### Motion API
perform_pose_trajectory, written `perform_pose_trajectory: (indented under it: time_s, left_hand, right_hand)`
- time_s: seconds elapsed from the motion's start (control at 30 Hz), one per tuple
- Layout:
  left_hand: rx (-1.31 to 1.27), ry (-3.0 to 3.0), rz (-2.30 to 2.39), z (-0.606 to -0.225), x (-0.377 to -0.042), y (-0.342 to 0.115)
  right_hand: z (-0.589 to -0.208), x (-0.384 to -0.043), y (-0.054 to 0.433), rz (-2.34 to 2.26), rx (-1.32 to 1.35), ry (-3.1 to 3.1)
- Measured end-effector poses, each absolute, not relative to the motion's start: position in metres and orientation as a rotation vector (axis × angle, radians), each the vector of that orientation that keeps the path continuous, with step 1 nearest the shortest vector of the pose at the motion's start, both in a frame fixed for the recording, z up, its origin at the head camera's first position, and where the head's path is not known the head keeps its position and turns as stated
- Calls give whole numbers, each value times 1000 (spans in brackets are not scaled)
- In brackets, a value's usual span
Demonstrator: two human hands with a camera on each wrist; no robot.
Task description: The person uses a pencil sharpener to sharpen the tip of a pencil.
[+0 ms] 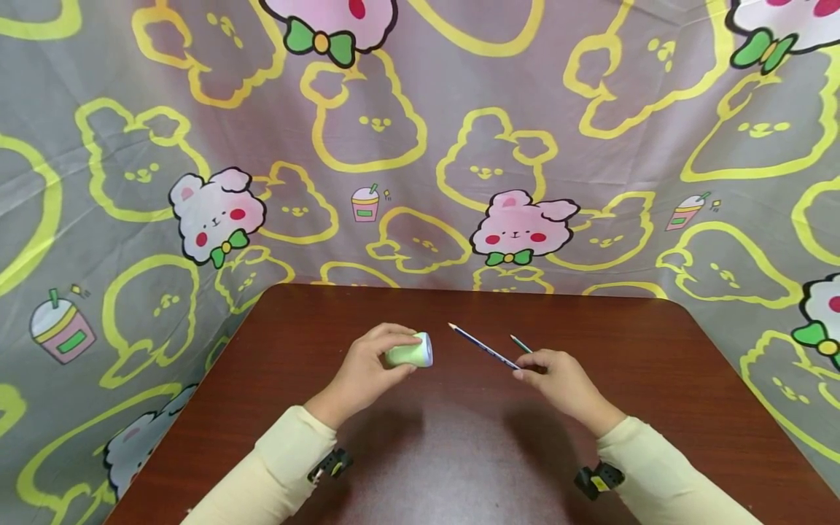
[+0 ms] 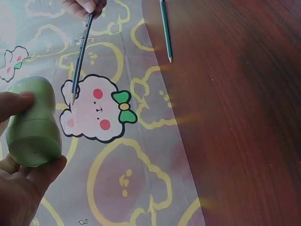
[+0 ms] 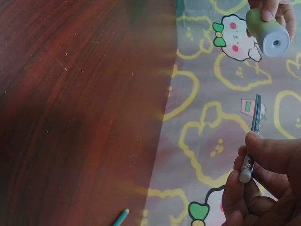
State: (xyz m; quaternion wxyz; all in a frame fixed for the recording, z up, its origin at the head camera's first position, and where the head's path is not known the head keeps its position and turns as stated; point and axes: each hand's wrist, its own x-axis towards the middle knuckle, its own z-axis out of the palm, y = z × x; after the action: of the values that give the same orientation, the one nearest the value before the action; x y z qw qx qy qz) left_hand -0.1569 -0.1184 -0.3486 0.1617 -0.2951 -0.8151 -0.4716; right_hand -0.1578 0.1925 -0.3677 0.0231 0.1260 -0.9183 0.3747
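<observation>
Gripping a pale-green, rounded, plastic-looking cylinder (image 1: pixel 408 356) in the curled fingers of the left hand (image 1: pixel 367 364), holding it raised over the glossy brown wooden worktop (image 1: pixel 328 313). Pinching a slender, dark-blue pencil (image 1: pixel 484 347) near its blunt end between the thumb and fingers of the right hand (image 1: pixel 567 379). Slanting the pencil's long axis leftward and away from the body, pointing the sharpened tip toward the cylinder's side, near but not touching. Laying the cylinder's long axis roughly side to side, presenting the white end with its small dark hole (image 3: pixel 276 43) toward the right hand. Passing near a slim green pencil (image 2: pixel 166 34) on the worktop, closer to the right hand.
</observation>
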Motion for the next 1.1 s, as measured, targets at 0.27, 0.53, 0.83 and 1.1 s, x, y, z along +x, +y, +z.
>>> perform_pose_trajectory:
  time_s: [0.27,0.53,0.83,1.1]
  left_hand:
    - [-846,-2312,-1346,-351,-157,-119]
    - [-851,-2308,-1342,-353,-158,-119]
    - [-837,-2314,-1357,-355,-158,-118]
    - [-833,-2315,-1357,-355,-157,-118]
  right_hand:
    - [-375,-161,190,1218,321,-2821]
    - [-382,-164,187,1220,232,-2820]
    - [-392,-169,185,1230,161,-2817]
    - [-399,-172,185,1251,96,-2822]
